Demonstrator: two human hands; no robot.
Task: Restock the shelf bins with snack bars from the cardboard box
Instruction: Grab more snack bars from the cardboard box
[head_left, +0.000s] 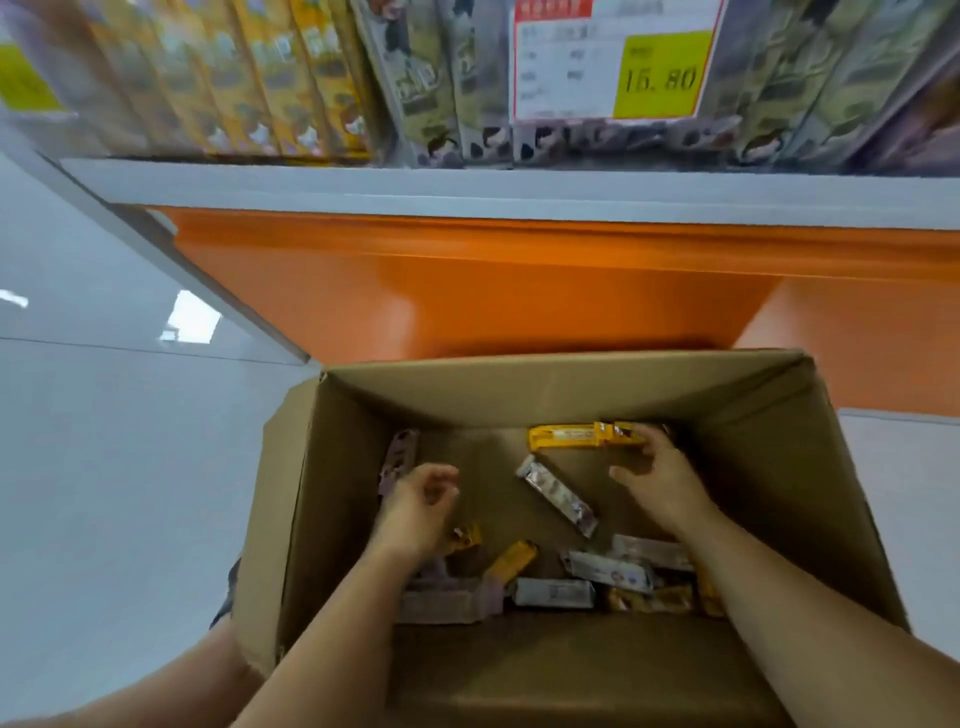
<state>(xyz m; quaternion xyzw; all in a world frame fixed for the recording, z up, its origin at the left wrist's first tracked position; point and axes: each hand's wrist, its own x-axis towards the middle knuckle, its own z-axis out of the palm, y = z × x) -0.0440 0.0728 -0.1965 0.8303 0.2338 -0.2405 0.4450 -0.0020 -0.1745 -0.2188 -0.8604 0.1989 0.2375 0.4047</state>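
Sitting on white floor (104, 467) by orange shelf base (467, 291): cardboard box (545, 395); left hand (415, 504), right hand (657, 475) inside, loose.

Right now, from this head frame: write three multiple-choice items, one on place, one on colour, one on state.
1. Where in the cardboard box does the yellow bar that the right hand touches lie?
A. by the near wall
B. by the far wall
C. by the left wall

2. What colour is the shelf base panel?
A. blue
B. orange
C. green

3. What is the left hand doing?
A. holding nothing
B. gripping the box flap
C. holding a price tag

Key:
1 B, the bar lies along the far wall.
2 B, the panel under the shelf is orange.
3 A, its loosely curled fingers enclose nothing.
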